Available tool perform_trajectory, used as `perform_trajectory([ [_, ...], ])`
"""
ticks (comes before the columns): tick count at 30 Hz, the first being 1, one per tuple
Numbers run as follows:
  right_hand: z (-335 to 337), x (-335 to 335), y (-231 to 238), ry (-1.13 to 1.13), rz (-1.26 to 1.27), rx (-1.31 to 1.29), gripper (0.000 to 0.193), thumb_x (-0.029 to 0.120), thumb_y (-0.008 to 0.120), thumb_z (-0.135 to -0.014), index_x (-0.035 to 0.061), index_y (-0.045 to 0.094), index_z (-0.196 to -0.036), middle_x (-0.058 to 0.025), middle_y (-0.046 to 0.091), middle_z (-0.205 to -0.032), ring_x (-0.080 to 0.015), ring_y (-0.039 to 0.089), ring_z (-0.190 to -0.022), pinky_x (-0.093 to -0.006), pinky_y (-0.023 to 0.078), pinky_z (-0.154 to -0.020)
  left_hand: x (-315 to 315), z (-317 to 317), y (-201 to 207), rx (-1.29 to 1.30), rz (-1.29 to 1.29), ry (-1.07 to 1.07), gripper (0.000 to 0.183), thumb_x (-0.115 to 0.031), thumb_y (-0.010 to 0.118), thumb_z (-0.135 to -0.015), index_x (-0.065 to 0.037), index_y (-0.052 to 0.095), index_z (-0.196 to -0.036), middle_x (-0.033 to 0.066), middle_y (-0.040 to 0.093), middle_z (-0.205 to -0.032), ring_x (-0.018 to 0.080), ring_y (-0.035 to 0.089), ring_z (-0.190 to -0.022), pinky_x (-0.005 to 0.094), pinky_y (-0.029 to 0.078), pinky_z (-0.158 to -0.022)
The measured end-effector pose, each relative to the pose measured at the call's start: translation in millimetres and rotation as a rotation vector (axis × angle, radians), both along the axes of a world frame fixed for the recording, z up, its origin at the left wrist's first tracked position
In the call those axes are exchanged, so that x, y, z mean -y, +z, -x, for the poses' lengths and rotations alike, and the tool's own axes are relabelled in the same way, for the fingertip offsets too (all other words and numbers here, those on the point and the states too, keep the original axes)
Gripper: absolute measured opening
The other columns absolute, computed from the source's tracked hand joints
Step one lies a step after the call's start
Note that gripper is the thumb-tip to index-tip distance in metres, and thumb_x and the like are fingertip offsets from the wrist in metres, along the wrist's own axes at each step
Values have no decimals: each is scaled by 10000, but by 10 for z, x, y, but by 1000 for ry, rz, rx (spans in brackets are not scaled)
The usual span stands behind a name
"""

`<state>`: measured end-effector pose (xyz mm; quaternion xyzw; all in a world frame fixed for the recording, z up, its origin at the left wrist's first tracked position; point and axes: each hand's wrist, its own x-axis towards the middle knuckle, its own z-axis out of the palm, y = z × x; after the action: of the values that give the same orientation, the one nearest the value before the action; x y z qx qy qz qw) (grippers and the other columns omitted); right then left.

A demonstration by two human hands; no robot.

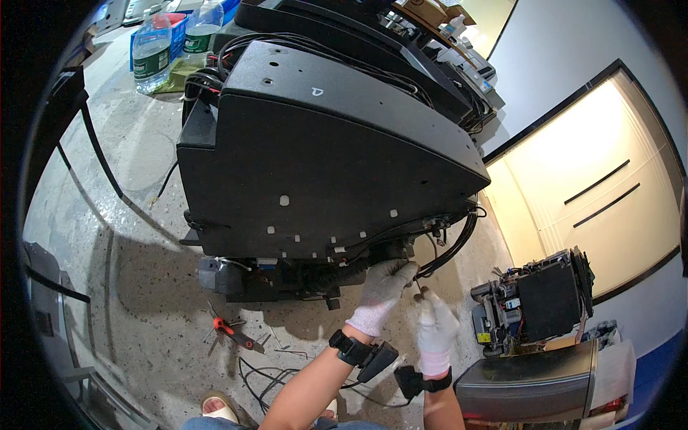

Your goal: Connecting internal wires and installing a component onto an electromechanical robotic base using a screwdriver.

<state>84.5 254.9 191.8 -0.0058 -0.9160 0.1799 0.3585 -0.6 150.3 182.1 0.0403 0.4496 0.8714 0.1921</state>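
Speckled floor (150, 301), black machine (344, 158) with hanging cables (462, 242)

Filling the middle, the big black machine has its cables drooping in a curve from its lower right corner. At the cables' lower end, the left hand (383, 290), gloved in white, has its fingers curled; whether it grips anything I cannot tell. Just beside it, the gloved right hand (437, 331) has its fingertips pressed together, pinching a thin dark strand (418, 285). A red-and-black tool (233, 332) lies on the floor, left of both hands. Two clear bottles (151, 63) stand beyond the machine's upper left corner. Near the floor's right edge sits a smaller machine (548, 304).
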Motion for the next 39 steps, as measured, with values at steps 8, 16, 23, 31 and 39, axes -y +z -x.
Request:
perform_trajectory([
  [8,-103,60,166,192,1744,510,339,347,529,-848,16,574,-910,-70,588,-708,-91,479,-518,-203,340,-447,-37,9,-53,-23,-19,27,246,-232,572,-809,5,612,-759,-4,509,-593,67,435,-553,228,353,-513],
  [16,-23,82,89,-42,365,262,268,270,570,-832,2,584,-835,-81,599,-700,-127,527,-529,-225,397,-472,-6,14,-31,-1,24,-16,251,-249,559,-814,-6,615,-784,-4,513,-603,68,432,-550,234,346,-506],
  [23,-134,147,135,-53,1384,582,402,411,465,-870,23,564,-904,-71,604,-700,-80,475,-472,-184,319,-409,-26,16,-106,-43,-6,20,259,-248,555,-815,4,609,-791,-2,513,-603,70,432,-550,235,351,-507],
  [31,-59,91,80,27,1289,428,315,317,517,-863,11,557,-929,-67,600,-700,-93,475,-472,-195,346,-422,28,9,-26,12,17,-17,246,-230,561,-808,8,610,-769,-1,517,-603,72,442,-558,235,357,-512],
  [39,-116,29,55,66,1292,353,334,333,507,-866,9,569,-919,-36,609,-721,-132,531,-509,-227,402,-458,-3,26,-66,-46,21,-4,234,-230,558,-821,-5,624,-829,-7,527,-636,67,442,-572,219,357,-521],
])
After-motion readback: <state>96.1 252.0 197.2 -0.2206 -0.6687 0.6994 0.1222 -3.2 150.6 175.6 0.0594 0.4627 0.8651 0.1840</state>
